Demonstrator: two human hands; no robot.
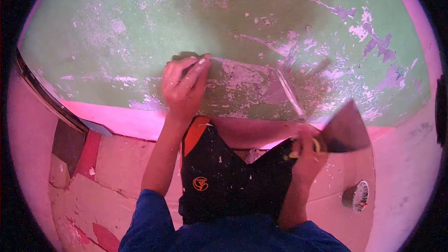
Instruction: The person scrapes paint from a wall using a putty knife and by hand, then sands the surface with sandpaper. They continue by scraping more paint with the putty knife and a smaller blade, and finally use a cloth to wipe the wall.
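My left hand (184, 84) presses flat against a green wall (116, 32) with flaking paint. A small dark pad (179, 59) shows under its fingertips and is mostly hidden. Lower right, my right hand (305, 156) grips the handle of a wide putty knife (345, 128), its dark blade held up just off the wall's lower edge. A second, thin blade (290, 94) rises from the same hand toward the wall and is blurred. Pale scraped patches (242, 72) lie between the two hands.
A pink band (121, 119) runs along the wall's base. Below it is a pale floor with reddish patches (88, 154). A roll of tape (357, 196) lies on the floor at the right. My black garment with an orange logo (200, 184) fills the lower middle.
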